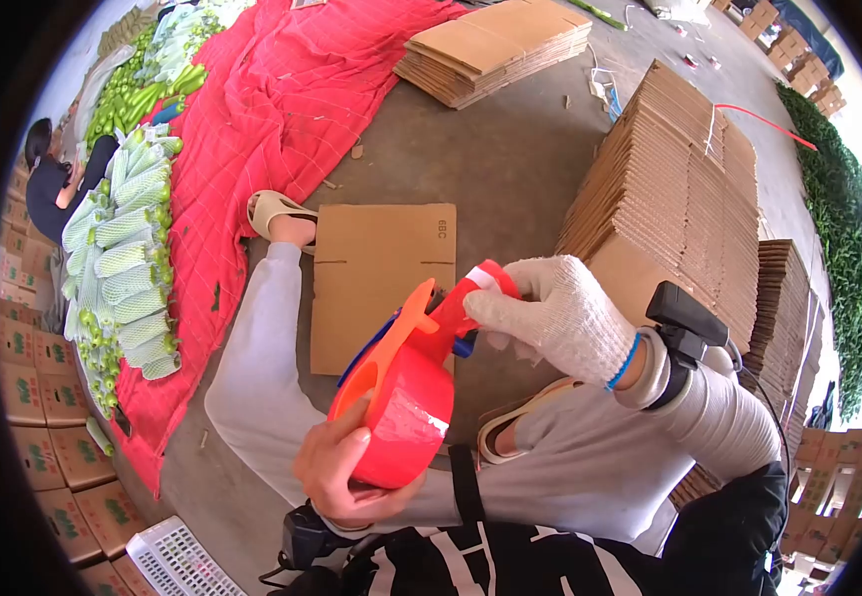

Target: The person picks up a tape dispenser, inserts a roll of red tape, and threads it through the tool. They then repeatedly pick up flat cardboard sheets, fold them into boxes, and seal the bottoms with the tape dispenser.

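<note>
A large roll of red tape sits in an orange and blue tape dispenser, above my lap. My bare left hand is wrapped round the roll from below. On my right hand is a white knitted glove; its thumb and fingers pinch the tape's free end, which is pulled up from the roll and shows a white patch. Beneath the dispenser, on the floor between my feet, lies a flat brown cardboard box, partly covered by the dispenser.
Stacks of flat cardboard stand at the right and top. A red cloth spreads at the left, beside net-wrapped green vegetables. A person sits beyond them. A white crate is at bottom left.
</note>
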`<state>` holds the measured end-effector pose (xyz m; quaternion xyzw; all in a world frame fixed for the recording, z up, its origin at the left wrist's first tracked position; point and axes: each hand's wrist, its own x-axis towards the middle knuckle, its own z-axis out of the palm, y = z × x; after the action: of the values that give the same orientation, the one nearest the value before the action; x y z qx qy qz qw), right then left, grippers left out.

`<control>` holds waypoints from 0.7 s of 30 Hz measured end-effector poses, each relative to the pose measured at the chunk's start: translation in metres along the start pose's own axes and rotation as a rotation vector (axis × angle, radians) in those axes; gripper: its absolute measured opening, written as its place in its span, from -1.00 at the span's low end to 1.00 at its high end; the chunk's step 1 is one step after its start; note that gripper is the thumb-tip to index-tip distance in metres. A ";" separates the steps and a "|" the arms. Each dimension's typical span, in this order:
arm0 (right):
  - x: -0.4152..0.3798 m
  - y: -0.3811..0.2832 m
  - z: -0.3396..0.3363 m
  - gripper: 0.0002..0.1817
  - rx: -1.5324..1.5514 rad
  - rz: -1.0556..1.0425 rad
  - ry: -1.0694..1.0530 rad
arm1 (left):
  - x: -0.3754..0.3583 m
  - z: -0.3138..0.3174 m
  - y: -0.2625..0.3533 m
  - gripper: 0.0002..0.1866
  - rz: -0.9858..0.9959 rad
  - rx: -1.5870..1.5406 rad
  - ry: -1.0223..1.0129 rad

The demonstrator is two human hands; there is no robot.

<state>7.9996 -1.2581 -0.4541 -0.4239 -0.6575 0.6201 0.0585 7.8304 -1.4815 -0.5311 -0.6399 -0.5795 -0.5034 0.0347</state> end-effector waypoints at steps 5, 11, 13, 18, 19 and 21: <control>-0.003 0.002 -0.020 -0.56 0.103 0.076 -0.124 | -0.010 -0.006 0.000 -0.09 -0.131 -0.397 0.018; -0.003 -0.001 -0.036 -0.53 -0.012 0.012 -0.243 | -0.003 -0.025 0.006 -0.05 -0.144 -0.472 -0.059; -0.001 -0.006 -0.036 -0.51 -0.063 -0.016 -0.241 | -0.009 -0.028 0.004 -0.08 -0.168 -0.407 -0.009; 0.029 0.029 -0.116 -0.46 0.536 -0.109 0.373 | -0.040 -0.062 -0.005 -0.18 -0.573 -0.150 0.207; 0.025 0.040 -0.125 -0.51 0.503 -0.073 0.427 | -0.037 -0.068 -0.011 -0.20 -0.596 -0.203 0.207; 0.021 0.056 -0.125 -0.55 0.414 -0.118 0.125 | -0.024 -0.067 -0.016 -0.24 -0.640 -0.264 0.200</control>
<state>8.0885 -1.1568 -0.4838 -0.4011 -0.5348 0.7101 0.2211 7.7815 -1.5348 -0.5236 -0.3724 -0.6744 -0.6195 -0.1509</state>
